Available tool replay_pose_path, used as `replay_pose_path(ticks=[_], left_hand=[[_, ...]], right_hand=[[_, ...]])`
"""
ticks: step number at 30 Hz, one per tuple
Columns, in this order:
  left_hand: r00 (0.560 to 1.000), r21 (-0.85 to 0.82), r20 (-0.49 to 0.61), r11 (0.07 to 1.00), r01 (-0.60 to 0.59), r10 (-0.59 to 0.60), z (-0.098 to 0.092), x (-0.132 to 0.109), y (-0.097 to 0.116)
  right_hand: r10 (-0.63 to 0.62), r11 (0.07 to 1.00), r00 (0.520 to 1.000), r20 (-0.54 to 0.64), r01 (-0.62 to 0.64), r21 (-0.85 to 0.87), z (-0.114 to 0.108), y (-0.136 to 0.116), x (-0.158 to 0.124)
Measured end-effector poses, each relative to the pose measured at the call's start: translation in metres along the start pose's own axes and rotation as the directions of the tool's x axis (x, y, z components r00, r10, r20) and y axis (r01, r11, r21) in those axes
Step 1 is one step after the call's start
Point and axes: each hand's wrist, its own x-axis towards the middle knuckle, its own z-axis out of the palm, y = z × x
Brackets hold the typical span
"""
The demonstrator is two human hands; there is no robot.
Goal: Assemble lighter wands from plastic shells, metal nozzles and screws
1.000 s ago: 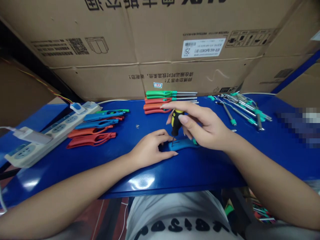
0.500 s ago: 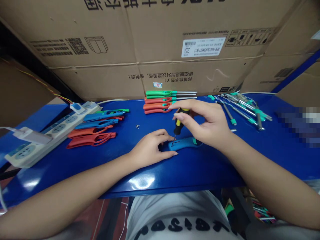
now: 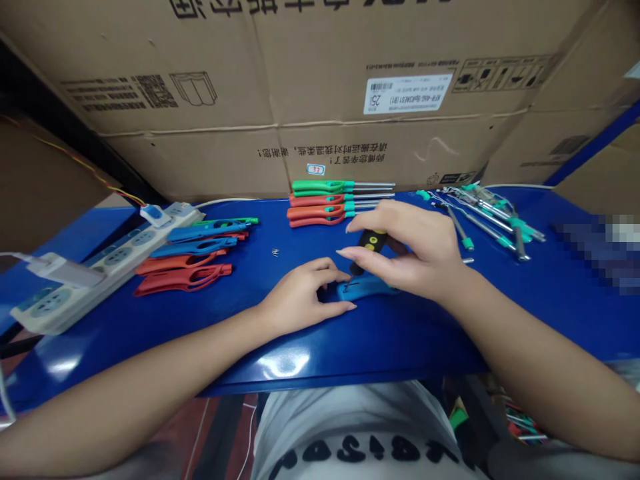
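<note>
My left hand [image 3: 303, 300] rests on the blue table and grips the end of a blue lighter handle [image 3: 367, 287] between thumb and fingers. The handle lies flat, its right part hidden behind my other hand. In my right hand [image 3: 417, 250] is a black and yellow screwdriver [image 3: 371, 245], tilted, with its shaft pointing down to the left. Its tip meets the handle near the end that my left fingers hold. Whether a screw sits under the tip is too small to tell. Several tiny screws [image 3: 275, 253] lie on the table behind my left hand.
Lighters with metal tubes [image 3: 325, 199] are stacked at the back. Coloured handle shells [image 3: 187, 277] lie at left beside a white power strip [image 3: 115, 257]. Metal tubes with green parts and wires [image 3: 493, 217] are heaped at right. A large cardboard box [image 3: 225, 153] stands behind.
The screwdriver's handle leans further right, and my right thumb and fingers have shifted around it. My left hand and the blue handle stay in place.
</note>
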Motion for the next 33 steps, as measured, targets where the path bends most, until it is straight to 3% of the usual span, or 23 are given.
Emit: replay_pose_path(ticks=[2,8,13,16,23,28,33], left_hand=[[1.000,-0.002,-0.001,1.000,-0.002,0.002,0.0000,0.0001,0.0002],[1.000,-0.015,0.018,1.000,0.012,-0.012,-0.0014,0.0009,0.0026],[1.000,-0.008,0.005,1.000,0.005,-0.005,0.0000,0.0006,0.0008],[1.000,-0.011,0.004,1.000,0.012,-0.012,-0.0001,0.0004,0.0014],[1.000,-0.015,0.017,1.000,0.023,-0.023,-0.0019,0.0005,0.0042],[1.000,0.004,-0.004,1.000,0.002,-0.002,0.0004,-0.0003,0.0015],[1.000,0.036,-0.029,0.999,0.010,-0.009,0.0026,-0.0006,0.0009]], right_hand=[[-0.017,0.999,1.000,0.006,0.018,-0.035,-0.0001,0.0011,-0.0013],[0.094,0.968,0.985,0.143,-0.124,0.218,-0.0017,0.0017,-0.0005],[0.006,0.998,1.000,0.022,-0.007,0.064,-0.0029,0.0037,0.0005],[-0.029,0.999,0.999,0.045,0.027,0.038,-0.0024,0.0027,0.0000],[0.089,0.941,0.984,0.157,-0.135,0.310,-0.0006,-0.0002,0.0006],[0.033,0.984,0.997,0.071,-0.045,0.171,-0.0015,-0.0015,0.0028],[-0.048,0.995,0.997,0.060,0.042,0.093,0.0004,-0.0034,0.0004]])
